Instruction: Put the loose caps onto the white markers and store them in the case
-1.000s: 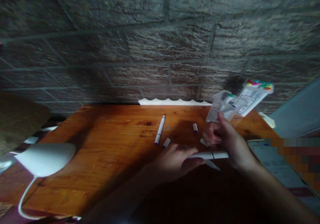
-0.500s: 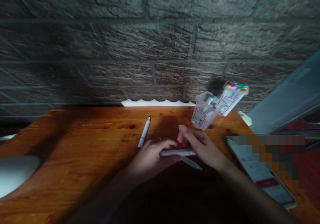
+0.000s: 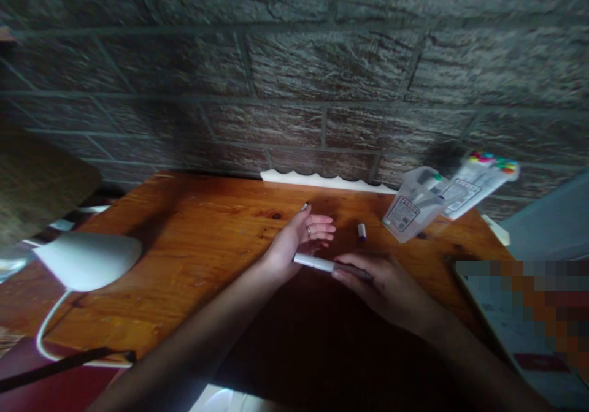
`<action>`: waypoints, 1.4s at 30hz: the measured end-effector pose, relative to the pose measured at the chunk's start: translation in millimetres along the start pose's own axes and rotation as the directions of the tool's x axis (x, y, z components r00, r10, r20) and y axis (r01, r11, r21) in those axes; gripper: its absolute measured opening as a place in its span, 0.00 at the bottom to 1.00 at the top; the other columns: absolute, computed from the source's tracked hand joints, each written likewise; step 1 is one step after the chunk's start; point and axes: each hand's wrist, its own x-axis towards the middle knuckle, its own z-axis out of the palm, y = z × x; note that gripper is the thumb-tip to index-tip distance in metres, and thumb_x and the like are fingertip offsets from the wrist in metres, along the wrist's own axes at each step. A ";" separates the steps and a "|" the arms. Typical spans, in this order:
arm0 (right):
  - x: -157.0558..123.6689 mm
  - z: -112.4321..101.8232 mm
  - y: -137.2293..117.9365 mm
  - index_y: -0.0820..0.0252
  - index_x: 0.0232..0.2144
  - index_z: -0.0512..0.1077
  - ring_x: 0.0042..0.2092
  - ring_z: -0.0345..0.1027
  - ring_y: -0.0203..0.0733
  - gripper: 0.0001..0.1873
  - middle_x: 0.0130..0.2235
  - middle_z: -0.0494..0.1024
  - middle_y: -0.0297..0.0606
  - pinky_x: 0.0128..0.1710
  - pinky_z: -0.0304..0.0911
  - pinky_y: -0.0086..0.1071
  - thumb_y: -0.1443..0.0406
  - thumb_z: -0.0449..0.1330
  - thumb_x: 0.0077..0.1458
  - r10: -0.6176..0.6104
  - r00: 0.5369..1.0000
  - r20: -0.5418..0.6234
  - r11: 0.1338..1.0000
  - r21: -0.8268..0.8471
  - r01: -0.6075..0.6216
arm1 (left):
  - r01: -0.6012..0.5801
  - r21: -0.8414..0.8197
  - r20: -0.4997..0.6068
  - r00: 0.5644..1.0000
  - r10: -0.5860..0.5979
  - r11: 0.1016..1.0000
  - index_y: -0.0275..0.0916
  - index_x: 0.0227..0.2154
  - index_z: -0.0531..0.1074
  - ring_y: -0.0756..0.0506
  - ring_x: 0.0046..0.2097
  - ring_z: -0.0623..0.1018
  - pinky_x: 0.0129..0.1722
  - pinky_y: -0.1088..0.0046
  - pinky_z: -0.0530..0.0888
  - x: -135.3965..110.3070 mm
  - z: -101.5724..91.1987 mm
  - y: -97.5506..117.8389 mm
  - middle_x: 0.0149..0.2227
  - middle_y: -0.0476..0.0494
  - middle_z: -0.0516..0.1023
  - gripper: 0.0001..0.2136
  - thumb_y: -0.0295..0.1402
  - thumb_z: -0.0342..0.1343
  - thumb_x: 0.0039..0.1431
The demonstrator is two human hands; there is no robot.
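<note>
My right hand [image 3: 380,283] is closed around a white marker [image 3: 315,262], which points left. The marker's far end is at the heel of my left palm; whether it presses there I cannot tell. My left hand [image 3: 294,243] is open, its fingers stretched to the right and a ring on one of them. A small white cap with a dark purple end [image 3: 361,231] is on the wooden table just beyond my right hand. Behind my left thumb shows the tip of another marker [image 3: 305,206], the rest hidden.
At the back right a clear plastic holder [image 3: 407,209] has a green-ended marker in it. Beside it leans a holder full of colourful markers [image 3: 481,182]. A phone [image 3: 501,326] lies at right. A white lamp-like object [image 3: 89,259] with a cable is at left, before a brick wall [image 3: 285,124].
My left hand has let go of the marker and opened; my right hand now holds it. The small cap now sits on the table. The view has shifted left.
</note>
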 end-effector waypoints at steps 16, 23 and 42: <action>-5.4 -5.7 -13.9 0.56 0.42 0.75 0.41 0.75 0.39 0.13 0.40 0.81 0.36 0.40 0.63 0.29 0.57 0.53 0.67 -0.121 0.992 0.046 0.977 -0.172 0.127 | 0.096 -0.019 0.179 0.980 -0.091 0.995 0.32 0.29 0.77 0.48 0.24 0.74 0.27 0.74 0.71 -6.2 2.1 8.6 0.25 0.42 0.75 0.23 0.45 0.46 0.68; -5.6 -0.3 -9.1 0.58 0.40 0.76 0.37 0.74 0.38 0.13 0.36 0.81 0.37 0.37 0.62 0.28 0.58 0.54 0.67 -0.103 0.995 0.009 0.980 -0.168 0.103 | -0.016 0.083 0.110 0.994 0.007 0.996 0.33 0.30 0.76 0.50 0.24 0.72 0.27 0.76 0.70 -9.4 1.0 -2.5 0.23 0.46 0.73 0.23 0.46 0.44 0.69; 4.3 -10.4 4.7 0.60 0.40 0.76 0.29 0.66 0.32 0.13 0.30 0.76 0.32 0.30 0.60 0.26 0.57 0.56 0.63 0.060 0.933 -0.354 0.988 0.153 -0.005 | -0.365 0.304 -0.082 0.910 0.406 0.880 0.34 0.32 0.75 0.52 0.26 0.69 0.24 0.80 0.67 0.4 -4.6 17.9 0.26 0.48 0.72 0.16 0.43 0.51 0.66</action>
